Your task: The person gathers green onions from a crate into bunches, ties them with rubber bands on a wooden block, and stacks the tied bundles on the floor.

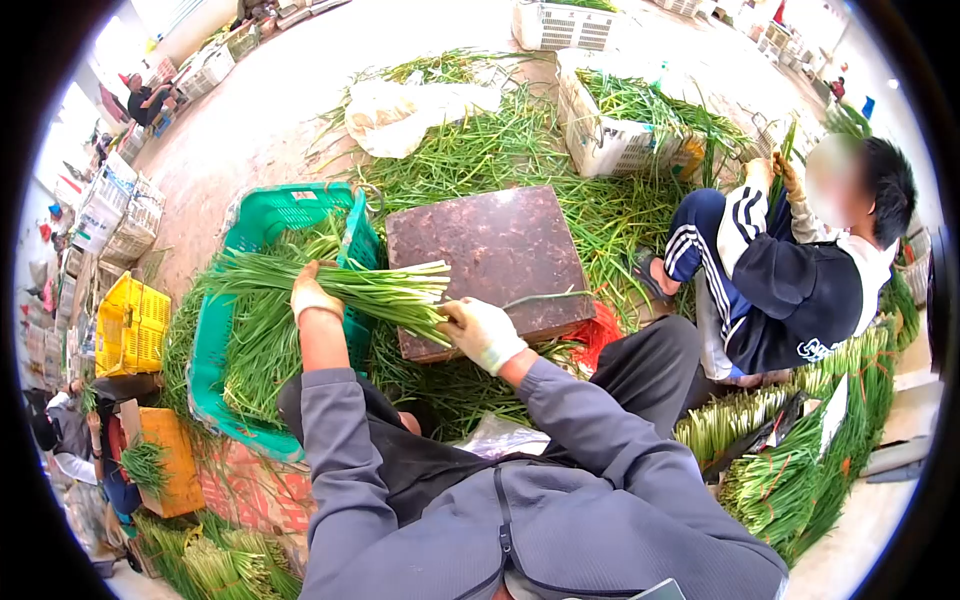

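Note:
A bunch of garlic chives (pixel 385 290) lies crosswise in front of me, pale stalk ends to the right and leafy tips over the green crate (pixel 205 370). My left hand (pixel 314 292), in a light glove, is wrapped round its middle. At the stalk ends, the gloved fingers of my right hand (pixel 484 332) are closed on a few stalks; the exact grip is partly hidden. More chives (pixel 265 350) fill the crate below my left hand. Just beyond my right hand is a dark, speckled square block (pixel 490 255) with a thin stalk on its top.
Loose chives (pixel 500 140) cover the floor around the block. A white crate (pixel 600 140) of greens stands beyond. At right sits a co-worker (pixel 800 270) holding stalks, near tied bundles (pixel 800 470). Yellow crate (pixel 130 325) and orange crate (pixel 170 455) are at left. Red netting (pixel 597 340) lies by the block.

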Tool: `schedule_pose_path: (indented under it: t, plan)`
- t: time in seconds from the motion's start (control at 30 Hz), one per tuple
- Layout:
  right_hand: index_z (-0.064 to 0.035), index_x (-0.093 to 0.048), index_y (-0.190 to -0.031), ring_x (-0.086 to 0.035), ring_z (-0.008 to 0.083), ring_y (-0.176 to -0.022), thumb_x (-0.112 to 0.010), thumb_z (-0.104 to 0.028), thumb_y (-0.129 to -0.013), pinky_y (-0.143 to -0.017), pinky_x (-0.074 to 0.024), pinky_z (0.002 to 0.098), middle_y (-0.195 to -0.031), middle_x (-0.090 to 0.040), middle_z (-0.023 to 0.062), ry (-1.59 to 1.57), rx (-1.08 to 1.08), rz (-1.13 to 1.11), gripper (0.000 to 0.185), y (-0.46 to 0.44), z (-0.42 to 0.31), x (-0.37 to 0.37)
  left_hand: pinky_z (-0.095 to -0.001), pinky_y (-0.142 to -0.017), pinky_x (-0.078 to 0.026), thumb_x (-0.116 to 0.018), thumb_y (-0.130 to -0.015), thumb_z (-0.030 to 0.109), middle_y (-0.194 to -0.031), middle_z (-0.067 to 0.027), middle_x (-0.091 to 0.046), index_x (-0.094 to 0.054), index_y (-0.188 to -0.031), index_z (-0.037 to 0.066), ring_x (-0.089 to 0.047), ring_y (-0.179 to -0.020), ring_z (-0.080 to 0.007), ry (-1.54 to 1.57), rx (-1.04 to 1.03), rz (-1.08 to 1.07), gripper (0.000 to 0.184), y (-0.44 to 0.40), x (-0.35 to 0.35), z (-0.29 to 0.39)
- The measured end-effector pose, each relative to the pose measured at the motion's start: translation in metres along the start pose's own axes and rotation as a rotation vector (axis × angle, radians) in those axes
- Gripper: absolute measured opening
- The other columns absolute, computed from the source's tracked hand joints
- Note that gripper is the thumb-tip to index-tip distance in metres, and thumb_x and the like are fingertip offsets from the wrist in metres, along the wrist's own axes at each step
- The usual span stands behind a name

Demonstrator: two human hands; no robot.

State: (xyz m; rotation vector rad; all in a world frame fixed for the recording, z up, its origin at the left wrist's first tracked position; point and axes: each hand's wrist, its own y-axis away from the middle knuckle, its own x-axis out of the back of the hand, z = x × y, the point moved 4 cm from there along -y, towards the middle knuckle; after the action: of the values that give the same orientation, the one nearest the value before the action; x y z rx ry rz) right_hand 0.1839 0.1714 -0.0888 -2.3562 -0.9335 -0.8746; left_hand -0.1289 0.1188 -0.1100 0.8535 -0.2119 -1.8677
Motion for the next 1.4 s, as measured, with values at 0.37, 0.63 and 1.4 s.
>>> schedule_pose_path:
  t: [0.37,0.63,1.4]
  plan:
    - [-0.0073,-0.064,-0.091,-0.067,0.0362,-0.08,-0.068,-0.02,-0.083,-0.071,-0.0541,0.0448,-0.089,-0.067,0.0169,0.09,0.059,0.013,0.015,-0.026,-0.004,-0.034,-0.0515,-0.083,-0.049,-0.047,-0.101,0.025,-0.093,-0.0158,-0.062,-0.058,-0.094,0.001,-0.058,-0.083,-0.0304,0.177,0.028,0.095,0.027,0.002,-0.006,-0.011]
    - [-0.0072,-0.068,-0.081,-0.067,0.037,-0.077,-0.066,-0.024,-0.082,-0.072,-0.0547,0.0452,-0.083,-0.068,0.0165,0.066,-0.101,0.052,0.017,-0.014,0.011,-0.027,-0.053,-0.082,-0.049,-0.049,-0.101,0.025,-0.092,-0.0158,-0.063,-0.059,-0.092,0.0,-0.059,-0.084,-0.0321,0.085,0.065,0.036,0.028,0.001,-0.005,-0.011]
    - [-0.0075,-0.045,-0.142,-0.059,0.0377,-0.118,-0.077,-0.028,-0.078,-0.101,-0.0473,0.0413,-0.13,-0.059,0.0242,0.006,-0.181,-0.335,0.074,0.015,0.076,-0.043,-0.0534,-0.084,-0.051,-0.055,-0.099,0.024,-0.097,-0.0121,-0.065,-0.059,-0.1,0.005,-0.062,-0.088,-0.031,0.157,0.037,-0.077,0.02,0.004,0.005,0.023]
